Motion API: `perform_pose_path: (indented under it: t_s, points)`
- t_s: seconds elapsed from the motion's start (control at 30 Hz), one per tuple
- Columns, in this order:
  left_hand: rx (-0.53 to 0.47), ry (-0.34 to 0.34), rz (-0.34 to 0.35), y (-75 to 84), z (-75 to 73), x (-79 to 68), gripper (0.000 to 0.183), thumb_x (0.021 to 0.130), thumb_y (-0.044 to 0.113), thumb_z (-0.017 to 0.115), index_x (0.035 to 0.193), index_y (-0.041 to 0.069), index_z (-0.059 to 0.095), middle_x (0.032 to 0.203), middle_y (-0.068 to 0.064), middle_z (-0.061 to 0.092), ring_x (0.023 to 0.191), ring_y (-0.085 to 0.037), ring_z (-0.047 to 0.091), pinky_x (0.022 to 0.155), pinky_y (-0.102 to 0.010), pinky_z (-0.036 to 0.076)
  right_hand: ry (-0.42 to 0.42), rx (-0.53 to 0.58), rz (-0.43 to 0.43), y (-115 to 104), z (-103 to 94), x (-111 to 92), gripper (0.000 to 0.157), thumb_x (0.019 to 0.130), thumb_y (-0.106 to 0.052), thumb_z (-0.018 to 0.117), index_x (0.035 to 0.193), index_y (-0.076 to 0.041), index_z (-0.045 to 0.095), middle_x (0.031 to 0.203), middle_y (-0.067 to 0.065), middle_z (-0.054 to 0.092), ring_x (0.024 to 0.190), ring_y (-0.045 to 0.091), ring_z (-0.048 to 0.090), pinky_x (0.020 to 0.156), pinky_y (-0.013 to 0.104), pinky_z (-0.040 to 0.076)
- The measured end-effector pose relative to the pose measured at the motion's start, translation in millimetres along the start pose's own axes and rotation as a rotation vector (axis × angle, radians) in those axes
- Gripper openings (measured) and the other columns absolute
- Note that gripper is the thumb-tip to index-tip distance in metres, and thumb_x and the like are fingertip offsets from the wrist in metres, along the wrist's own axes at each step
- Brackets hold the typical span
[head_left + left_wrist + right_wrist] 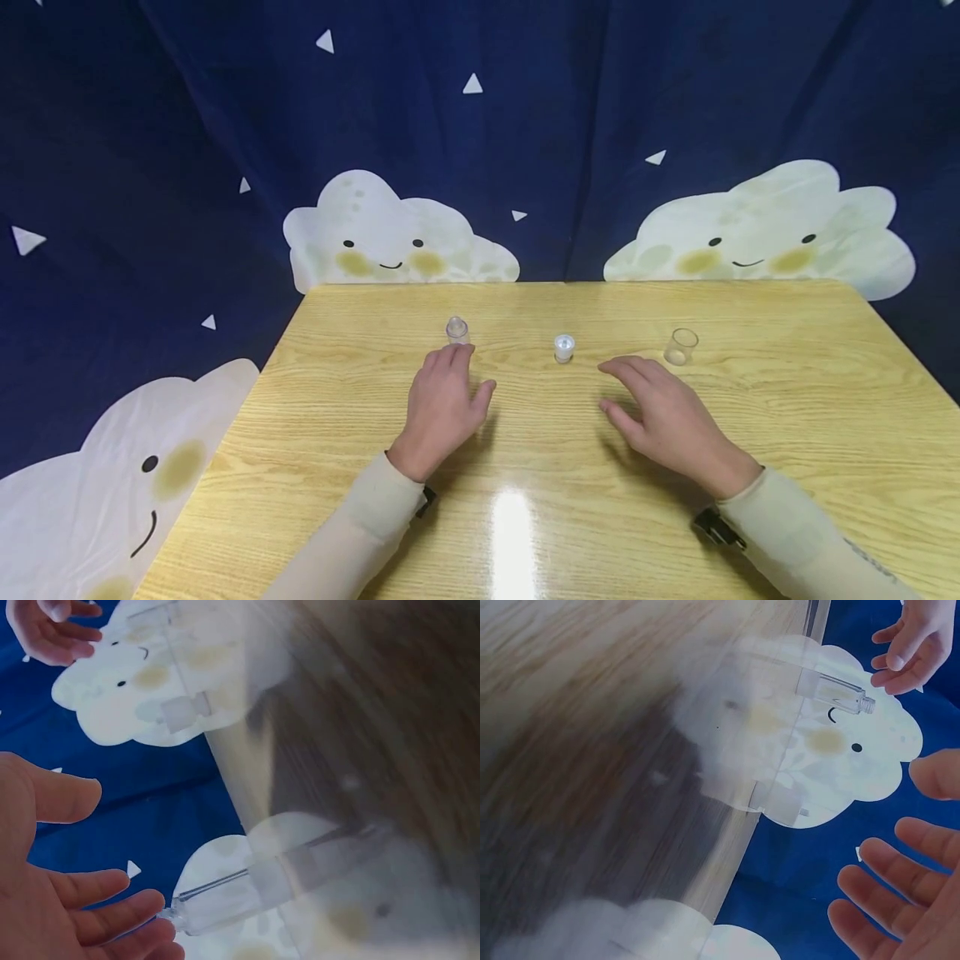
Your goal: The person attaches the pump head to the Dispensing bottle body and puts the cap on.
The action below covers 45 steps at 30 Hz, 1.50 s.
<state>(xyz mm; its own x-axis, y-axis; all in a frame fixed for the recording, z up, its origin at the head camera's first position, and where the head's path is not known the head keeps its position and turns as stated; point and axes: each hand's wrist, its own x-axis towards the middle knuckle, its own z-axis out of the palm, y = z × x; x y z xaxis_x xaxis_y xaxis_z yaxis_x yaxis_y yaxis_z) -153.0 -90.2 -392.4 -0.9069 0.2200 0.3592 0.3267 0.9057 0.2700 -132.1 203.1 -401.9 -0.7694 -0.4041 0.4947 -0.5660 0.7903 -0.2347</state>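
Observation:
Three small pieces stand apart in a row across the table. On the left is a clear bottle (457,331) with a narrow neck. My left hand (444,404) reaches toward it, fingers loosely extended and thumb spread. In the left wrist view its fingertips overlap the neck of the bottle (225,900). A white piece with a round top (564,347) stands between the two hands. At the right, a clear, short cylinder (681,347) sits just beyond my right hand (667,417). That hand hovers with relaxed fingers, thumb apart, and nothing in its grasp.
The pieces stand on a light wood-grain table (555,450), whose far edge lies a short way behind them. A dark blue curtain (555,125) with white clouds hangs behind and to the left. Dark straps show at both sleeve cuffs.

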Motion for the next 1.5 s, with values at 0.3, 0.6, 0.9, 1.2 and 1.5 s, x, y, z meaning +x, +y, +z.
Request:
perform_pose_path:
  t_s: [0.3, 0.6, 0.9, 1.2, 1.5]
  points:
    - [-0.045, -0.017, -0.082, -12.7, 4.3, 5.8, 0.048, 0.09, 0.032, 0.07, 0.125, -0.001, 0.062, 0.13, -0.018, 0.062, 0.116, -0.036, 0.06, 0.092, -0.046, 0.053, -0.013, -0.002, 0.006, -3, 0.5, 2, 0.046, 0.086, -0.025, 0.072, 0.126, -0.006, 0.062, 0.122, 0.013, 0.067, 0.114, 0.031, 0.063, 0.093, 0.049, 0.053]
    - [-0.063, -0.011, -0.148, -24.7, 0.6, 9.9, 0.045, 0.089, 0.032, 0.071, 0.119, -0.002, 0.066, 0.124, -0.018, 0.065, 0.11, -0.038, 0.063, 0.085, -0.048, 0.055, -0.026, 0.008, 0.024, -4, 1.4, 1, 0.044, 0.087, -0.026, 0.072, 0.126, -0.007, 0.061, 0.121, 0.011, 0.067, 0.111, 0.029, 0.064, 0.09, 0.048, 0.055]
    - [-0.073, -0.068, -0.236, -34.9, 1.3, 16.4, 0.048, 0.09, 0.035, 0.069, 0.123, 0.0, 0.064, 0.126, -0.019, 0.064, 0.109, -0.038, 0.063, 0.085, -0.049, 0.054, -0.038, 0.014, 0.032, -3, 3.1, -1, 0.044, 0.088, -0.027, 0.071, 0.127, -0.006, 0.061, 0.121, 0.012, 0.067, 0.111, 0.03, 0.065, 0.091, 0.049, 0.054]
    - [-0.083, -0.116, -0.272, -37.9, 1.1, 21.7, 0.05, 0.092, 0.036, 0.066, 0.127, 0.0, 0.062, 0.127, -0.019, 0.063, 0.112, -0.037, 0.062, 0.086, -0.049, 0.054, -0.031, 0.01, 0.024, 3, 4.8, -7, 0.042, 0.087, -0.025, 0.072, 0.124, -0.006, 0.062, 0.118, 0.011, 0.068, 0.108, 0.029, 0.065, 0.089, 0.048, 0.055]
    - [-0.1, -0.175, -0.28, -45.4, 8.5, 29.2, 0.058, 0.091, 0.041, 0.067, 0.132, 0.0, 0.059, 0.131, -0.018, 0.061, 0.115, -0.036, 0.061, 0.087, -0.049, 0.054, -0.057, -0.005, 0.019, 8, 5.1, -7, 0.042, 0.088, -0.026, 0.072, 0.124, -0.006, 0.062, 0.12, 0.011, 0.067, 0.11, 0.03, 0.065, 0.088, 0.048, 0.055]
